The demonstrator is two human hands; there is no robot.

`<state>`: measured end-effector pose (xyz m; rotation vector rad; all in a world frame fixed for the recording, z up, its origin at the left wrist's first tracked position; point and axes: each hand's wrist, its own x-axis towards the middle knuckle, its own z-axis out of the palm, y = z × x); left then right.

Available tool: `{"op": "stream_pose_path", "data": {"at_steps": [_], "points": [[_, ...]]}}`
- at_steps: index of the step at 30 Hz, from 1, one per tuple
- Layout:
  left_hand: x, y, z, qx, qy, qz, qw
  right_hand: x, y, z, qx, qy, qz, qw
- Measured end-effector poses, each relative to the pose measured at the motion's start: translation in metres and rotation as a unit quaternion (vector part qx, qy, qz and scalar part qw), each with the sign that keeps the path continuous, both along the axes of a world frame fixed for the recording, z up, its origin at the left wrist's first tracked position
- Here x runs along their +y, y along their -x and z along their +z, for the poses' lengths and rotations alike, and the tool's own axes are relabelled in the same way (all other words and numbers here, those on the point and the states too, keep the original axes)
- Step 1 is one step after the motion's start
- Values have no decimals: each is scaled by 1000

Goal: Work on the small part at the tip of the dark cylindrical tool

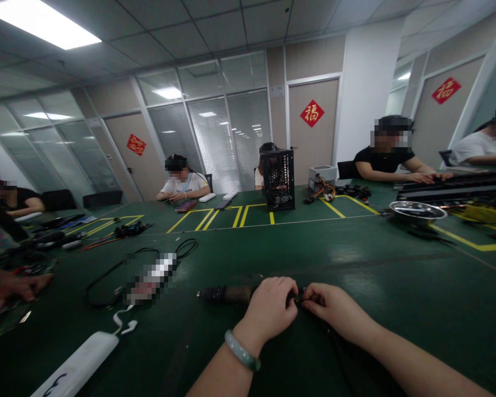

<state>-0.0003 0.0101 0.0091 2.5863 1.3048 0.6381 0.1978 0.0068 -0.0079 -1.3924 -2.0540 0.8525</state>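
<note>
The left hand [268,309] hides the middle of a dark cylindrical tool [225,294], and whatever its fingertips [291,292] and the right hand [334,309] pinch is too small to tell. Around eight o'clock, a pixelated patch [151,278] blurs what lies there; a white case [76,364] runs off the bottom edge.

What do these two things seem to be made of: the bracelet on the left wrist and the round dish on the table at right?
The bracelet looks like polished pale-green jade, or possibly glass: smooth, glossy, cloudy colour. The round dish seems to be stainless steel, with a shiny silver, reflective surface.
</note>
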Motion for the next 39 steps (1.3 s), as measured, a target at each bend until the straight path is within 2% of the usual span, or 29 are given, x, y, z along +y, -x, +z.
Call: {"op": "stream_pose_path", "data": {"at_steps": [7,17,30,39], "points": [[1,0,0,3,3,6,1000,2,2,-3,-9,0,-25,1000],[0,0,-1,-22,-12,-1,1000,1,3,-5,18,-1,-27,999],[6,-2,-5,1,-17,1,1000,2,3,-7,37,11,-27,999],[4,-2,-3,-7,-15,5,1000,-3,6,0,11,-14,-28,999]]}}
